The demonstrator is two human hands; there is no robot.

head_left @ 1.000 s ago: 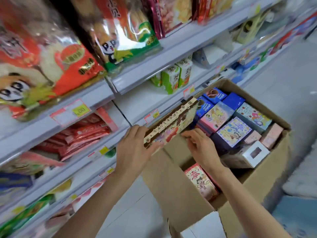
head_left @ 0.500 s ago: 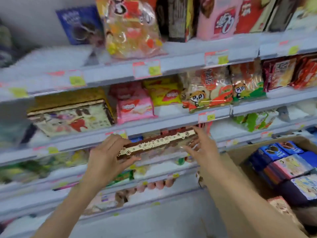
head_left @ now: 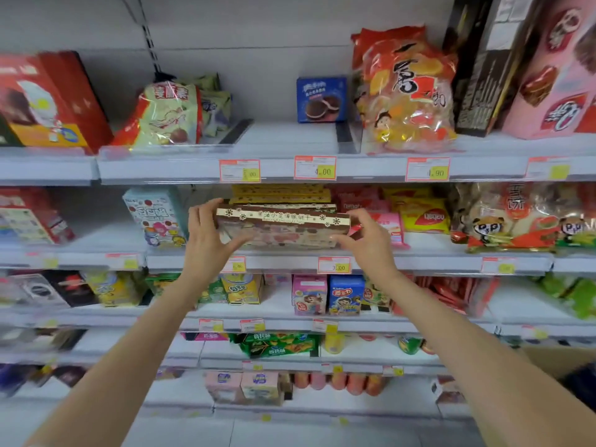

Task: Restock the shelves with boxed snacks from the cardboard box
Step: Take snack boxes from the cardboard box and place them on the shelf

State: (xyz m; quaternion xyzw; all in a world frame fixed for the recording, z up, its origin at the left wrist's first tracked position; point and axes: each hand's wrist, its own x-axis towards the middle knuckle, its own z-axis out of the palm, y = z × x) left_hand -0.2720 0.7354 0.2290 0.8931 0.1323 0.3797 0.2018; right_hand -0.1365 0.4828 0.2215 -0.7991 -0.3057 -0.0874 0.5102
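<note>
Both hands hold 1 long snack box [head_left: 282,229] at the shelf's [head_left: 419,261] front edge: left hand [head_left: 206,235] and right hand [head_left: 367,241] fingers curled round its ends.

Matching yellow boxes [head_left: 280,193] stacked just behind.

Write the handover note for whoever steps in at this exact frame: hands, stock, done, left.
Hands: left hand grips the left end of the long snack box; right hand grips its right end.
The box is level at the front of the second shelf, before a stack of matching yellow boxes; whether it rests on the shelf is unclear.
The cardboard box is at lower right, only a corner in view.
Done: this box is at its slot.
Left: slide it in, release, fetch more from the cardboard box.
</note>
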